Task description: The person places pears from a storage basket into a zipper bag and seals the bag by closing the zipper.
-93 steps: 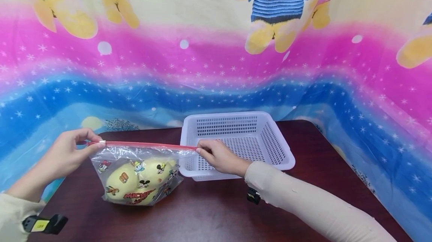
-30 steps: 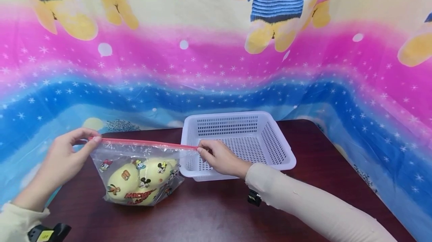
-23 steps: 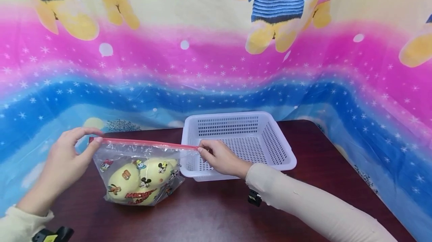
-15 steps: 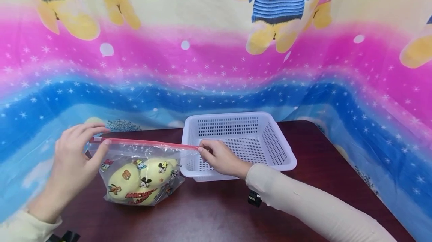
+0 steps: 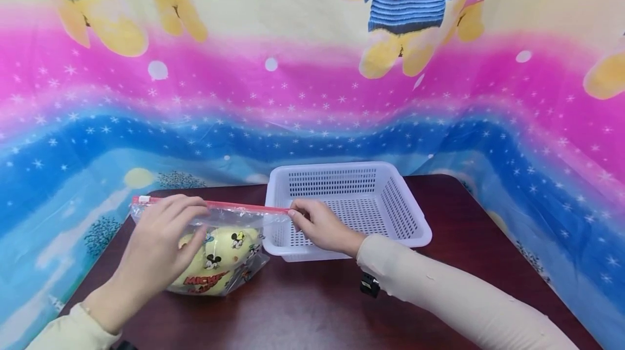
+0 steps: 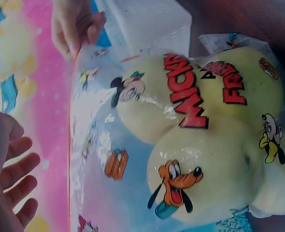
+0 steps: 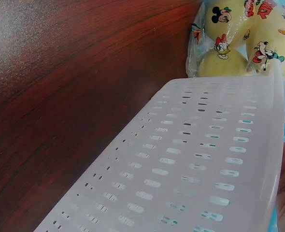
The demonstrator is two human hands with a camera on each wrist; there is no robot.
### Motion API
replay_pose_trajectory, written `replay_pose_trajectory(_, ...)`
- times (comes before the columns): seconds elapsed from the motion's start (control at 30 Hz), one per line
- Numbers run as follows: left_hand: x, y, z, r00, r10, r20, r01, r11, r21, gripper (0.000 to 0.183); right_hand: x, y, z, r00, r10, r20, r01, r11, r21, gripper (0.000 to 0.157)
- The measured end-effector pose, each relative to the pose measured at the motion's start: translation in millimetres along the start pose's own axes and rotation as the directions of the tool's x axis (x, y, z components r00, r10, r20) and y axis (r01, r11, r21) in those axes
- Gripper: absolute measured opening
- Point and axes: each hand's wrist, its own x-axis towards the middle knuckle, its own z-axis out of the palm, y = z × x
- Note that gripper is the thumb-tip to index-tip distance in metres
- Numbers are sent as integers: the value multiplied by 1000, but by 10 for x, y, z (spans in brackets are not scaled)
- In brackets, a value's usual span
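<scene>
A clear zip bag (image 5: 246,218) printed with cartoon figures stands on the table, its red zip strip (image 5: 234,207) drawn out straight along the top. Several pale yellow rounded things (image 6: 195,164) fill its lower part. My right hand (image 5: 319,226) pinches the right end of the strip between thumb and fingers. In front of the bag's left half, my left hand (image 5: 158,244) has loosely bent, spread fingers and holds nothing; the left wrist view shows those fingers apart from the strip. The white slider (image 5: 144,198) sits at the strip's left end.
A white perforated plastic basket (image 5: 415,225) stands at the back of the dark red-brown table (image 5: 312,306), right behind my right hand. The bag's right edge overlaps its near left corner. A printed curtain (image 5: 303,95) hangs round the table's back and sides.
My left hand has let go of the strip's left end and moved right, across the front of the bag. The white slider now shows uncovered at that end. My right hand keeps its pinch.
</scene>
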Motion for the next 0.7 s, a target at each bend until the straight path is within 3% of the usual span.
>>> replay_pose_trajectory(0.23, -138, 108, 155, 987, 139, 76, -146, 986, 86, 51, 16, 6, 7, 1000, 3, -14, -3, 1000, -4, 27)
replay_pose_trajectory(0.5, -329, 31, 279, 964, 161, 211, -195, 969, 152, 56, 22, 2, 13, 999, 3, -39, -3, 1000, 7, 25)
replay_pose_trajectory(0.7, -396, -24, 327, 954, 170, 246, -216, 960, 176, 62, 39, -2, 24, 998, 3, -64, -3, 1000, 0, 23)
